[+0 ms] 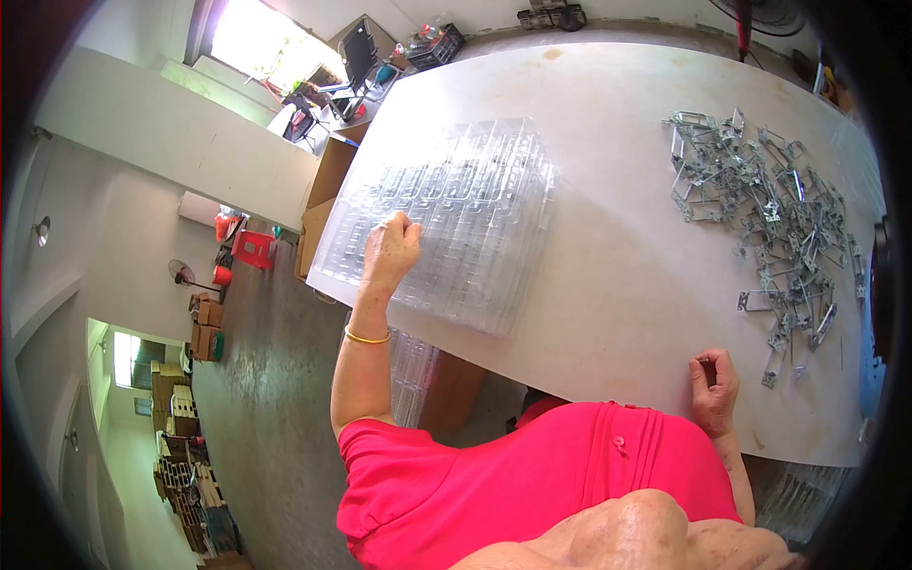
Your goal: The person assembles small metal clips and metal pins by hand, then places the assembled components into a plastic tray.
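Observation:
My left hand [391, 251], with a yellow bangle [367, 338] lower on the arm, is over a stack of clear plastic trays [480, 256] with moulded pockets. Its fingers are curled together, and whatever they may hold is hidden. By the near table edge, close to my body, is my right hand [714, 388], fingers bent and thumb against them. I cannot make out anything in it. Up and to the right of that hand lies a loose heap of small grey metal brackets [760, 204], tangled together.
The pale table [608, 256] has its near edge against my body. Cardboard boxes [323, 204] stand beyond its left side. More clear trays [412, 380] sit below the table. A black chair [358, 62], a dark crate [437, 46] and a fan [760, 14] are farther back.

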Available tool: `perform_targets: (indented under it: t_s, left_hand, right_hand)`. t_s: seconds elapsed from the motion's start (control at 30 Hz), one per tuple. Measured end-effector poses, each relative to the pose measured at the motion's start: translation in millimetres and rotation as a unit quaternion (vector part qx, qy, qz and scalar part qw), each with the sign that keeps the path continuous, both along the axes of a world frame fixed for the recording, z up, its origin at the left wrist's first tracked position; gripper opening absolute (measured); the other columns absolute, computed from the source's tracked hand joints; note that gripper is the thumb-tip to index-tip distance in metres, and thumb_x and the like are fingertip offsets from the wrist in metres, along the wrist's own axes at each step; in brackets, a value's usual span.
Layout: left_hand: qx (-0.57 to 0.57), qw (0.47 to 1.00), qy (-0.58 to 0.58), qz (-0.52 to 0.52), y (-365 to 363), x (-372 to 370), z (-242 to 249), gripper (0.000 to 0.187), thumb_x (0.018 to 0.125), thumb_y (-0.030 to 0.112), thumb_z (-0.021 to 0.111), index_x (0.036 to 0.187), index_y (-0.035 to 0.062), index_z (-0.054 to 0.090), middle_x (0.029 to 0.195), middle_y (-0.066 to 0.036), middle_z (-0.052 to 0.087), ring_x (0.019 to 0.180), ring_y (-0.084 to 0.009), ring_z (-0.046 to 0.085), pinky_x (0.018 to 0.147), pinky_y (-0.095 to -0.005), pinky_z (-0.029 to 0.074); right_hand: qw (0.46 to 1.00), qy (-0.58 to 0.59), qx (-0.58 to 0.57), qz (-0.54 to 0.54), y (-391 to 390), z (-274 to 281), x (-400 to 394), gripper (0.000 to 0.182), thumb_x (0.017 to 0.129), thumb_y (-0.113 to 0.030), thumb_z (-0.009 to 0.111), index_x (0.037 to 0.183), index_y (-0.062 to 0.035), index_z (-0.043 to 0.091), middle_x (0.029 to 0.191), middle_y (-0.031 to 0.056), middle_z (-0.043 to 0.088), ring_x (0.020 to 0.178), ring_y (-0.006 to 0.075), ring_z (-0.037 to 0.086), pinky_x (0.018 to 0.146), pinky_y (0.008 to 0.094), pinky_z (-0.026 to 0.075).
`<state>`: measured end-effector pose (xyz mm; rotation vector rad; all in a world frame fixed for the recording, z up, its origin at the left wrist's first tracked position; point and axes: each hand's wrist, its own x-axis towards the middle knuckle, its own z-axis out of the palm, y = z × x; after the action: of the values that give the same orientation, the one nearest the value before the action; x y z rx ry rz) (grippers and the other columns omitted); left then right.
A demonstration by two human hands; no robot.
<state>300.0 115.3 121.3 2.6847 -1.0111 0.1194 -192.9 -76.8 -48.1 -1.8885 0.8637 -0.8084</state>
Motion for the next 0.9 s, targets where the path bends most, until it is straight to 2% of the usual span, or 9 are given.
perform_targets:
  t_s: [0.2,0.5,0.9]
  left_hand:
    - [-0.027,0.999,-0.016,-0.006,2.1,-6.5,6.2,0.027,0.094,0.022,0.060,0.088,-0.0029,0.066,0.082,-0.026,0.070,0.082,-0.0456,0.069,0.076,-0.0500,0.052]
    - [-0.009,1.000,-0.029,0.004,11.8,-2.9,-2.6,0.025,0.093,0.021,0.062,0.088,-0.0024,0.067,0.083,-0.026,0.070,0.084,-0.0452,0.069,0.077,-0.0508,0.053]
    - [0.007,1.000,-0.019,0.005,11.1,-2.5,-2.1,0.028,0.093,0.025,0.064,0.088,-0.0017,0.067,0.082,-0.025,0.071,0.083,-0.0442,0.070,0.078,-0.0502,0.054]
  right_hand:
    - [1.000,-0.005,0.002,-0.001,1.1,1.6,0.6,0.011,0.093,-0.004,0.069,0.095,-0.0049,0.058,0.078,0.0041,0.054,0.066,0.0149,0.049,0.062,0.0291,0.043]
    - [1.000,-0.001,-0.008,0.000,0.8,4.7,2.3,0.011,0.093,-0.003,0.068,0.095,-0.0047,0.058,0.079,0.0055,0.057,0.067,0.0161,0.053,0.062,0.0299,0.044]
    - [1.000,-0.001,-0.013,0.001,1.1,5.0,2.5,0.011,0.093,-0.003,0.068,0.095,-0.0044,0.058,0.078,0.0053,0.055,0.066,0.0157,0.052,0.062,0.0296,0.044]
